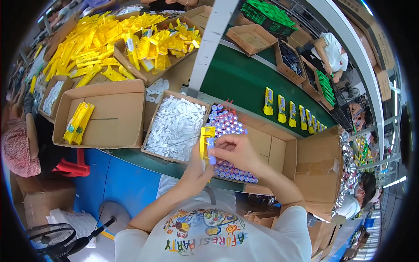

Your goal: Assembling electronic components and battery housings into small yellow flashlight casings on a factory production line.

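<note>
My left hand [194,174] is closed around a yellow plastic housing [203,142], held upright over the boxes in front of me. Against the housing's right side lies a purple cylindrical battery [212,153], and the thumb and fingers of my right hand [239,150] pinch it there. Just behind and below the hands is a box of similar purple batteries [227,126], some with red wires. Left of them a cardboard box holds many small white plastic parts [174,124].
At the left a cardboard box [115,100] contains a few yellow housings [78,123]. Behind it rises a large heap of yellow parts [94,41]. Several yellow pieces [281,109] stand in a row on the green conveyor [244,78]. A metal post [209,48] rises between; a co-worker [330,54] sits across.
</note>
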Demonstrator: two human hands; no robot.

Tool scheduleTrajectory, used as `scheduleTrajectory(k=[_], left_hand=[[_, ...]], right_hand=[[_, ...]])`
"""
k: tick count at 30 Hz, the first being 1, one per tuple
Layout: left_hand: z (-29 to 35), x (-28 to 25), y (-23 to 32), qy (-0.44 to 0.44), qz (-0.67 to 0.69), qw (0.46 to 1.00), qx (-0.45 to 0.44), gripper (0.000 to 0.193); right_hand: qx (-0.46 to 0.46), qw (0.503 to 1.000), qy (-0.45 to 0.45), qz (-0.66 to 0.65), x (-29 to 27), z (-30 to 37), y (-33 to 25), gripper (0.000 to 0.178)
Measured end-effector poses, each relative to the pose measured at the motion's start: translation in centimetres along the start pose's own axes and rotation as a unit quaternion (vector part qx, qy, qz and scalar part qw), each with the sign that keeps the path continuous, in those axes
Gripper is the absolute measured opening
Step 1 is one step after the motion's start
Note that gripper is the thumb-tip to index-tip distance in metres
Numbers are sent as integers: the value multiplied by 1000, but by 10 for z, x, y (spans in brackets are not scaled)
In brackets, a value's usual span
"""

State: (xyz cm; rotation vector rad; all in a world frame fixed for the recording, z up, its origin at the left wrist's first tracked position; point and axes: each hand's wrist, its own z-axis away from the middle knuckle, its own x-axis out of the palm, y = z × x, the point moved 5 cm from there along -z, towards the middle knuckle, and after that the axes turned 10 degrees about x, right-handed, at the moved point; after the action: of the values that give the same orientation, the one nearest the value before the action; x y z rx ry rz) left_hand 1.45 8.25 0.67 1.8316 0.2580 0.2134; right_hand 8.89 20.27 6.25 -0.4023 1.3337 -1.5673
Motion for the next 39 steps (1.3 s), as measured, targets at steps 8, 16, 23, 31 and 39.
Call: scheduleTrajectory(k=[8,16,23,31,39], left_hand=[[8,-49,11,87,148,984,-53,63],[31,-91,-4,236,248,936,-86,53],[29,-64,0,170,291,937,-95,63],[21,-58,-3,71,193,975,-79,46],[-16,-197,4,124,-139,980,-67,30]], right_hand=[[22,990,-136,-17,43,-61,-15,15],[-417,822,-72,380,54,-119,-32,8],[-247,950,-82,174,45,-80,-53,11],[-88,992,-49,81,38,-66,-54,31],[-182,970,145,62,-81,-106,-18,19]])
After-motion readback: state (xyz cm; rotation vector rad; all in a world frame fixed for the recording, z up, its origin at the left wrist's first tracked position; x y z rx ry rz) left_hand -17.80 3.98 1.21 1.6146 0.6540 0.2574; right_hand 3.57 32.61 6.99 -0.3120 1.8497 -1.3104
